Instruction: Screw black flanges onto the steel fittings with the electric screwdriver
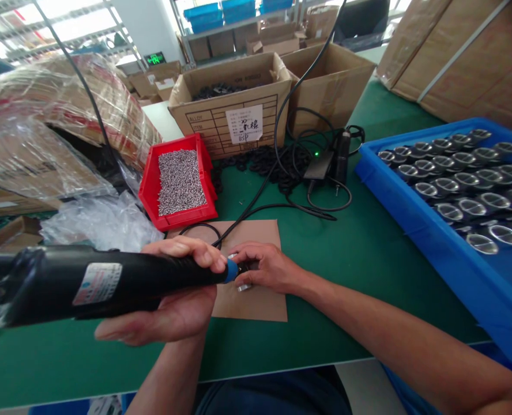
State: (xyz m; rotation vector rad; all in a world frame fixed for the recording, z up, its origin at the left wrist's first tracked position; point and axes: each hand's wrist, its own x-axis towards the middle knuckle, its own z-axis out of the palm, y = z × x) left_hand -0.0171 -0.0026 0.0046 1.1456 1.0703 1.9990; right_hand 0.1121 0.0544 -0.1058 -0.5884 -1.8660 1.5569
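Note:
My left hand (182, 311) is wrapped round a black electric screwdriver (152, 282) with a blue collar near its tip. The tool lies slanted across the view, its tip meeting a small metal part (244, 286) on a brown cardboard sheet (256, 308). My right hand (268, 268) closes its thumb and fingers on that part, pressing it against the sheet. Most of the part is hidden by the fingers, so its kind does not show. Where the bit touches it is also covered.
A red bin (176, 216) of small screws stands behind the sheet. Cables and a black power adapter (319, 167) lie near black pieces (256, 158). Cardboard boxes (234, 104) line the back. A blue tray (429, 259) with rows of shiny round-faced parts (450, 184) is at right.

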